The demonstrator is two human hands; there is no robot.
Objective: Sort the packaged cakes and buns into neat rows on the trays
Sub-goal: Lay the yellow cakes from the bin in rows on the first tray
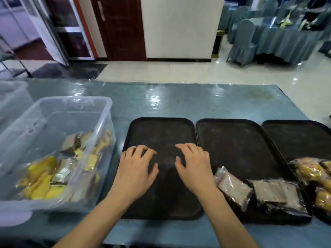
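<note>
Just right of both empty, loose-fingered hands [164, 169], seemingly brown packaged cakes [232, 189] on middle tray [232, 133]

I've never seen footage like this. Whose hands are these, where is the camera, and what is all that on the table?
There is no machine here: a person wears one wide-angle camera on the head, looking forward and down, so you see their own arms. The left hand and right hand are spread over the left tray, fingers loosely bent, holding nothing. That tray is bare. The middle tray holds brown packaged cakes along its near edge, and the right tray holds yellow packaged buns. On the left stands a clear plastic bin with more wrapped cakes and buns inside, all on a blue covered table.
</note>
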